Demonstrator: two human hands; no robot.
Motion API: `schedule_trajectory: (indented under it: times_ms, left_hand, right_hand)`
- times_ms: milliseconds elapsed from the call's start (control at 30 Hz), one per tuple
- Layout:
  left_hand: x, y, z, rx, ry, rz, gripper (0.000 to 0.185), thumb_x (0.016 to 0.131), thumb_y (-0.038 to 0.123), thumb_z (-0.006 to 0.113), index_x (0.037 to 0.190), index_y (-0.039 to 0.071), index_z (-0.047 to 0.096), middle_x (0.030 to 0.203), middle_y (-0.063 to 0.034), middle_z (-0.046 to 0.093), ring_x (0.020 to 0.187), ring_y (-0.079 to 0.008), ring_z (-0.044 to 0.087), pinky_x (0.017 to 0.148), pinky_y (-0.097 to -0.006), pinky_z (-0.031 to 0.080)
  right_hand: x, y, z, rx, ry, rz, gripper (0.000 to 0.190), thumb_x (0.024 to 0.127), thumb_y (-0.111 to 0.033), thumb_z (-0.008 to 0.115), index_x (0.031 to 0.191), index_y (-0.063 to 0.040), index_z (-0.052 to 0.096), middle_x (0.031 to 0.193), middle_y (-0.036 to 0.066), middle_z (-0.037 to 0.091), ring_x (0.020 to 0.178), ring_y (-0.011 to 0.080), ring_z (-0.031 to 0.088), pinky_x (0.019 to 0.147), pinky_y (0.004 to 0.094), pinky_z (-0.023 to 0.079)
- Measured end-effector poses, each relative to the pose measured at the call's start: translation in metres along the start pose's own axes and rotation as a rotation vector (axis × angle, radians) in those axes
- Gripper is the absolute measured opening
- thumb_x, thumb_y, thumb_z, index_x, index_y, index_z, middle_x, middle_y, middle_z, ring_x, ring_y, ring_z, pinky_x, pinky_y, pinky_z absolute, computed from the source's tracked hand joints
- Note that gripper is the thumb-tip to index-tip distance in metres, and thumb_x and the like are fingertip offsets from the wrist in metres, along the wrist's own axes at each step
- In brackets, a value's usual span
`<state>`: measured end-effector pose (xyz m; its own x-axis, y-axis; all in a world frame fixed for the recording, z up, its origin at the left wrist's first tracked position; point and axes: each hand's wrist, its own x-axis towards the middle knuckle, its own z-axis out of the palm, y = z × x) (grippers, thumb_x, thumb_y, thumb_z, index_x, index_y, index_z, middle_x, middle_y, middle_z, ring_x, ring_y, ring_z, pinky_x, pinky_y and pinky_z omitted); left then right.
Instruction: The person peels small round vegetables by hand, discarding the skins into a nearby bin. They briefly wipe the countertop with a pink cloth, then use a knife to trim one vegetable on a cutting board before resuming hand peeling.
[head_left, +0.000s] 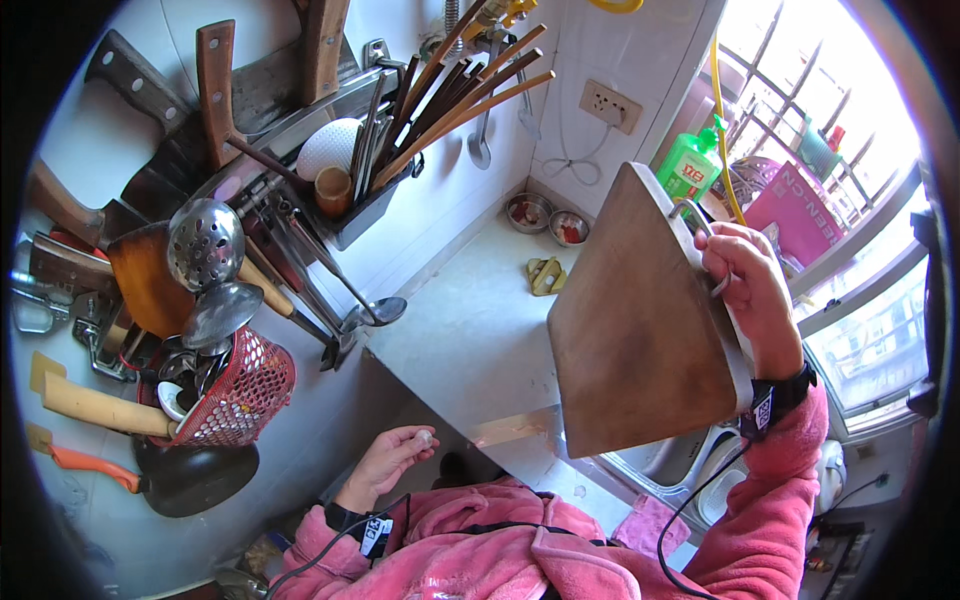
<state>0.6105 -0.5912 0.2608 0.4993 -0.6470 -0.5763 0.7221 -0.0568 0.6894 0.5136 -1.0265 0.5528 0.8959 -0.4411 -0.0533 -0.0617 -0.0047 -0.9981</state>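
Note:
My right hand grips the metal handle of a brown wooden cutting board. The board is raised and tilted over the pale countertop, with one broad face towards me. Low in front of my body, my left hand pinches a small whitish piece between thumb and fingers; it may be a peeled garlic clove, but it is too small to be sure. Part of the metal sink is hidden behind the board.
Two small metal bowls with food stand in the back corner, near a yellow-green slotted trivet. Knives, ladles, a chopstick holder and a red basket hang on the left wall. A green soap bottle stands by the window.

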Motion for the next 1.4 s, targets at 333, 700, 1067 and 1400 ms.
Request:
schedule_trajectory:
  times_ms: [333, 700, 1067, 1400]
  left_hand:
    - [-0.013, -0.002, 0.011, 0.012, -0.027, 0.071, 0.032, 0.094, 0.017, 0.064, 0.120, -0.001, 0.059, 0.106, -0.0109, 0.066, 0.090, -0.0138, 0.062, 0.083, -0.0263, 0.051]
    - [-0.039, 0.007, 0.025, 0.036, 0.011, 0.137, 0.034, 0.096, 0.018, 0.062, 0.123, -0.001, 0.058, 0.108, -0.0105, 0.065, 0.094, -0.0132, 0.061, 0.085, -0.0259, 0.050]
    - [-0.082, 0.026, 0.028, -0.072, 0.031, 0.425, 0.043, 0.088, 0.015, 0.068, 0.125, -0.003, 0.054, 0.112, -0.0152, 0.063, 0.094, -0.0196, 0.063, 0.085, -0.0284, 0.051]
    - [-0.131, -0.010, 0.001, -0.176, 0.116, 0.623, 0.050, 0.085, 0.020, 0.074, 0.125, -0.002, 0.054, 0.112, -0.0167, 0.063, 0.093, -0.0198, 0.064, 0.081, -0.0278, 0.053]
  right_hand:
    - [0.001, -0.007, 0.004, -0.115, -0.133, 0.032, 0.017, 0.091, -0.017, 0.058, 0.092, 0.000, 0.063, 0.068, -0.003, 0.052, 0.044, -0.0017, 0.032, 0.039, 0.0154, 0.021]
    - [0.034, -0.004, 0.037, -0.250, -0.239, 0.049, 0.019, 0.093, -0.017, 0.058, 0.098, 0.001, 0.063, 0.070, -0.002, 0.053, 0.045, -0.0018, 0.033, 0.040, 0.0149, 0.022]
    - [0.041, 0.049, 0.155, -0.240, -0.749, -0.039, 0.024, 0.091, -0.021, 0.060, 0.100, 0.001, 0.062, 0.077, 0.003, 0.062, 0.061, 0.0064, 0.053, 0.051, 0.0214, 0.041]
    - [-0.002, 0.160, 0.285, -0.395, -0.949, -0.058, 0.018, 0.088, -0.014, 0.055, 0.083, 0.003, 0.059, 0.065, 0.011, 0.063, 0.063, 0.0205, 0.064, 0.057, 0.0346, 0.050]
